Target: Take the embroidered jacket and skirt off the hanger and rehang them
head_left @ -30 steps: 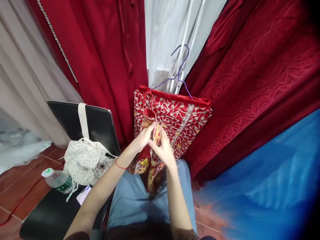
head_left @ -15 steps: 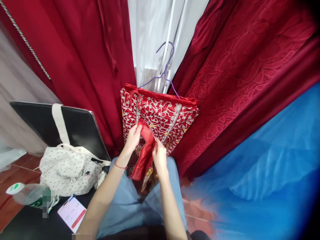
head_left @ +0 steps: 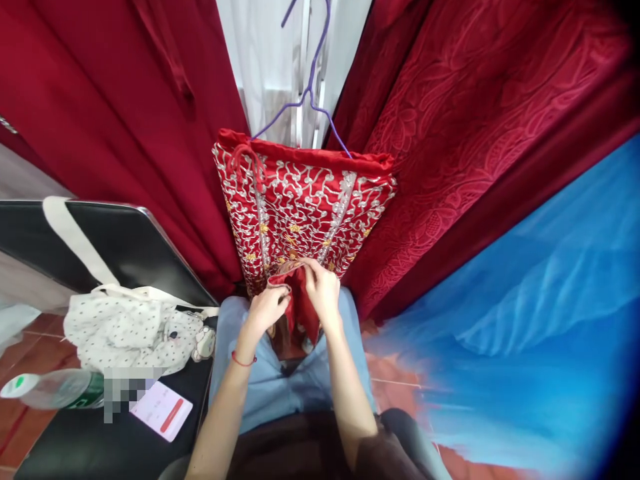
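A red skirt point(head_left: 301, 180) with silver and gold embroidery and a tied cord at its waistband hangs from a purple wire hanger point(head_left: 311, 87). In front of its lower part, over my lap, a piece of red cloth point(head_left: 306, 323) is stretched between my hands. My left hand point(head_left: 270, 310) pinches the left side of its edge with curled fingers. Opposite it, my right hand point(head_left: 323, 288) grips the upper edge between thumb and fingers. Whether this cloth belongs to the skirt I cannot tell.
Dark red curtains or garments point(head_left: 450, 133) flank the hanger, with blue fabric point(head_left: 550, 300) at the right. On my left is a black chair point(head_left: 135, 233) holding a dotted white bag point(head_left: 125, 330), a plastic bottle point(head_left: 55, 389) and a phone point(head_left: 165, 410).
The red cloth has been turned, its edge now spread across between my hands. My right hand has moved up to that edge; my left has lowered slightly. The view has shifted.
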### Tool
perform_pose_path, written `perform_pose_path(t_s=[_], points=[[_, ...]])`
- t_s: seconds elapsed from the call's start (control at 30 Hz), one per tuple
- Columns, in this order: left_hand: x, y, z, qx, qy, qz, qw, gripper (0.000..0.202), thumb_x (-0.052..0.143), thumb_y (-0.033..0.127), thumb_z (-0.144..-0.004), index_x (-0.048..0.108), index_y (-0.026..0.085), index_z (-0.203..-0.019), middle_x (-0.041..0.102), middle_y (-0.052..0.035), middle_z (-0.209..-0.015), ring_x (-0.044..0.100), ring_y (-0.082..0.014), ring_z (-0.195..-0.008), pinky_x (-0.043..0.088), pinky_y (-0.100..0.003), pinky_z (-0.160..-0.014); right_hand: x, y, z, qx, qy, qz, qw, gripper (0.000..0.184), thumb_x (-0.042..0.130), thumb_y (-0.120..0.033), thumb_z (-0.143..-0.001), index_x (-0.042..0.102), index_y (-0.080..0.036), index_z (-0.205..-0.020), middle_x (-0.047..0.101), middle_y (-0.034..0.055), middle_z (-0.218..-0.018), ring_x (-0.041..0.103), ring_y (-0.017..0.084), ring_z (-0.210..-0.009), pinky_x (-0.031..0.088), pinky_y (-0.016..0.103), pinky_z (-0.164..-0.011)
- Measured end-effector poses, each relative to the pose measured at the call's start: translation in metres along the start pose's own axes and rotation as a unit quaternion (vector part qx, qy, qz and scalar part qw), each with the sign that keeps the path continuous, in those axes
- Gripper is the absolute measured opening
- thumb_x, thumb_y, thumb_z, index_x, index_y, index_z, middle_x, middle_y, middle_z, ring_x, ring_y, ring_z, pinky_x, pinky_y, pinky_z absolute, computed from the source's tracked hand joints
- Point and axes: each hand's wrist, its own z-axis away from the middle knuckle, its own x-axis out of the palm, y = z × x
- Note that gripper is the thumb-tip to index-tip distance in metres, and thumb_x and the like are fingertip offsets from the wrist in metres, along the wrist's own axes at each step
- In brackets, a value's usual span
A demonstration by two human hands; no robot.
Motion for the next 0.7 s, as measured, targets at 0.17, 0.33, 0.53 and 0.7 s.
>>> perform_pose_path(t_s=[0.17, 0.33, 0.53, 0.7], points=[[0.017, 0.015, -0.006, -0.024, 0.242, -0.002, 0.970, 0.015, 0.049, 0.035, -0.097, 0.058, 0.023, -0.100, 0.072, -0.0107, -0.101, 0.068, -0.0269, -0.098, 0.049, -0.037, -0.087, -0.006, 0.002, -0.009, -0.046, 0.084, -0.062, 0.994, 0.034, 0.043, -0.030, -0.100, 0.072, -0.027, -0.117, 0.078, 0.0003, -0.112, 0.076, 0.019, -0.095, 0.054, 0.027, -0.090], [0.016, 0.017, -0.021, -0.102, 0.420, 0.035, 0.901, 0.049, 0.074, 0.052, -0.078, 0.048, 0.019, -0.103, 0.063, -0.0080, -0.090, 0.065, -0.0270, -0.084, 0.051, -0.039, -0.081, -0.027, -0.013, -0.029, -0.153, 0.052, -0.023, 0.987, 0.031, 0.046, -0.029, -0.100, 0.073, -0.029, -0.117, 0.077, -0.0013, -0.116, 0.074, 0.018, -0.104, 0.054, 0.025, -0.091], [-0.045, 0.007, -0.036, -0.105, 0.474, -0.010, 0.874, 0.067, 0.078, 0.054, -0.072, 0.057, 0.017, -0.123, 0.060, -0.0183, -0.124, 0.056, -0.0351, -0.116, 0.045, -0.046, -0.097, -0.073, -0.048, -0.064, -0.232, 0.066, 0.097, 0.966, 0.033, 0.043, -0.032, -0.104, 0.070, -0.030, -0.122, 0.076, 0.0003, -0.118, 0.073, 0.019, -0.104, 0.052, 0.026, -0.081], [-0.114, 0.029, -0.051, 0.004, 0.330, 0.009, 0.944, 0.030, 0.050, 0.037, -0.097, 0.068, 0.017, -0.110, 0.074, -0.0091, -0.095, 0.069, -0.0234, -0.087, 0.047, -0.030, -0.079, -0.103, -0.096, -0.100, -0.220, 0.083, 0.196, 0.952, 0.034, 0.037, -0.028, -0.104, 0.065, -0.023, -0.124, 0.076, 0.0081, -0.101, 0.071, 0.023, -0.095, 0.048, 0.031, -0.078]])
